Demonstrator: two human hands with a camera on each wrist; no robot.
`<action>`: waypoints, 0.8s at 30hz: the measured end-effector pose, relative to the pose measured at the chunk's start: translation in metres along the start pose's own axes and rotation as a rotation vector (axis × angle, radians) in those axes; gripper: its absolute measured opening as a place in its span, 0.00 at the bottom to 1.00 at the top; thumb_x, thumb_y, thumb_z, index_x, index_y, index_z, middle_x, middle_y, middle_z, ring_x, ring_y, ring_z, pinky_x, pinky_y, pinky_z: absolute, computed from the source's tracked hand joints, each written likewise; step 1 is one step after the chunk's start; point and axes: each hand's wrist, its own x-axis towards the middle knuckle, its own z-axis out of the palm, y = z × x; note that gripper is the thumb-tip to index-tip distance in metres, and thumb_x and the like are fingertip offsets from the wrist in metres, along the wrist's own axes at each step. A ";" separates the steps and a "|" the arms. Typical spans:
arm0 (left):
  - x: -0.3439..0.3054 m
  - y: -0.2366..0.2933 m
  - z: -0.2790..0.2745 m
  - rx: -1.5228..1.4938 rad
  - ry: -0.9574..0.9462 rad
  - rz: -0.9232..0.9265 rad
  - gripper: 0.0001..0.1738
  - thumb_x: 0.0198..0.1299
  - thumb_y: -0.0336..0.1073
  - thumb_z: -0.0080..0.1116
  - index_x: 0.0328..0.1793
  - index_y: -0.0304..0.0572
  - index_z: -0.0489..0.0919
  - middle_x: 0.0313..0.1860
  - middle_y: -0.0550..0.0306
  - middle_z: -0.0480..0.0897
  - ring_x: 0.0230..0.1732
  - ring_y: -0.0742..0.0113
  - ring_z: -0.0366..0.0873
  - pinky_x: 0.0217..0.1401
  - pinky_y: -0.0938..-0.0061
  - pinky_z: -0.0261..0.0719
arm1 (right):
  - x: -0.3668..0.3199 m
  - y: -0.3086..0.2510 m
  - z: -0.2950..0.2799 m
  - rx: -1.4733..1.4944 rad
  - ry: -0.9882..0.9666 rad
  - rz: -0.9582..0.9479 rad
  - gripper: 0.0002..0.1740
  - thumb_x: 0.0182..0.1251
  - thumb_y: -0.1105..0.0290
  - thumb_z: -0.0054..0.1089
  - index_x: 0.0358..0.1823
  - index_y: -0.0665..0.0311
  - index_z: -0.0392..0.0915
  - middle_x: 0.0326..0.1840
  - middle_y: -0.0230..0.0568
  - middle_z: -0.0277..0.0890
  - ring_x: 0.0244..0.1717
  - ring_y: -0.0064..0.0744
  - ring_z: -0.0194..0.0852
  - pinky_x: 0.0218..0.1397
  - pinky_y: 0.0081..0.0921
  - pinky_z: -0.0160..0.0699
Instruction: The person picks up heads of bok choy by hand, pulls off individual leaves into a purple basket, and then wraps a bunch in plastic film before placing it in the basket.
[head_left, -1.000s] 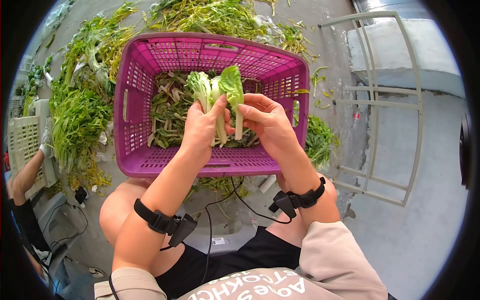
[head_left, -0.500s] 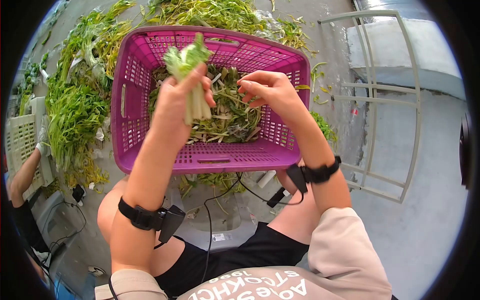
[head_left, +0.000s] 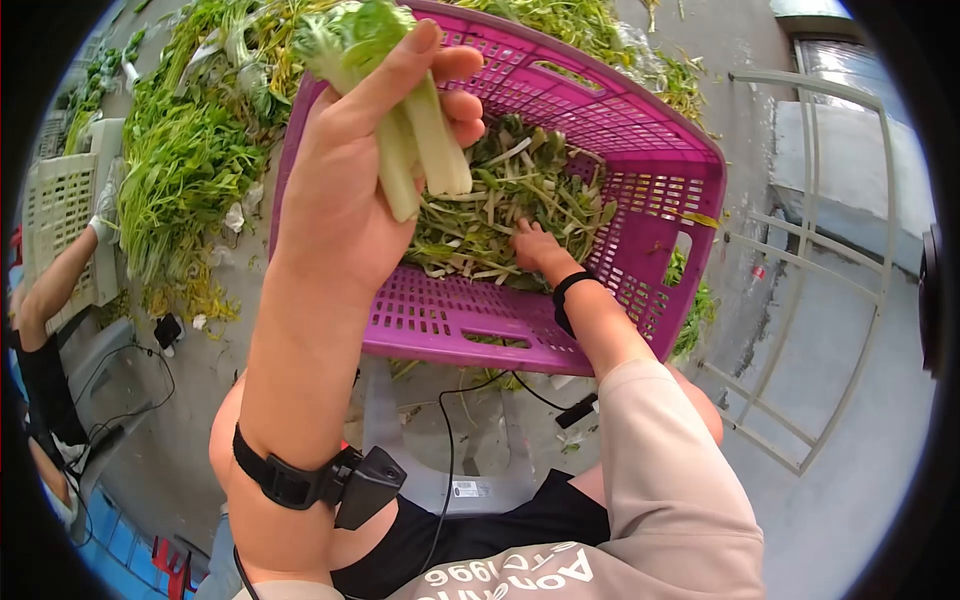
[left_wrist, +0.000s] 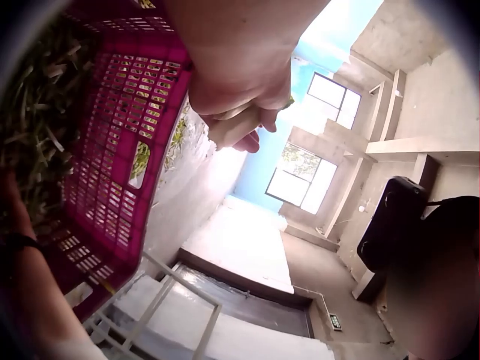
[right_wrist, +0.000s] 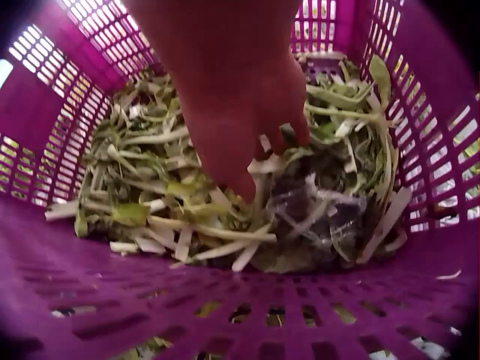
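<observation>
While gripping a bunch of pale-stemmed greens [head_left: 418,150] tight in the left hand [head_left: 335,200], holds it up high over the left side of the pink basket [head_left: 450,345], leafy tops pointing away. Digs the right hand [head_left: 535,250] down into the pile of cut scraps [head_left: 500,195] on the basket floor, fingertips buried, so can't tell if pinching anything or just pressing. Hands well apart. Loads more loose greens [head_left: 180,170] heaped on the ground left of the basket, plus a white metal rack [head_left: 830,290] off right.

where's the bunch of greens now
Head view, upper left: the bunch of greens is gripped in the left hand, raised over the left side of the pink basket.
</observation>
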 end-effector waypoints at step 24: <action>-0.011 -0.015 0.012 0.153 0.100 -0.067 0.14 0.68 0.42 0.64 0.52 0.43 0.78 0.37 0.62 0.81 0.38 0.75 0.80 0.39 0.77 0.79 | -0.250 -0.114 -0.234 1.568 0.590 -0.841 0.20 0.60 0.68 0.74 0.52 0.71 0.84 0.43 0.42 0.85 0.43 0.27 0.84 0.44 0.25 0.86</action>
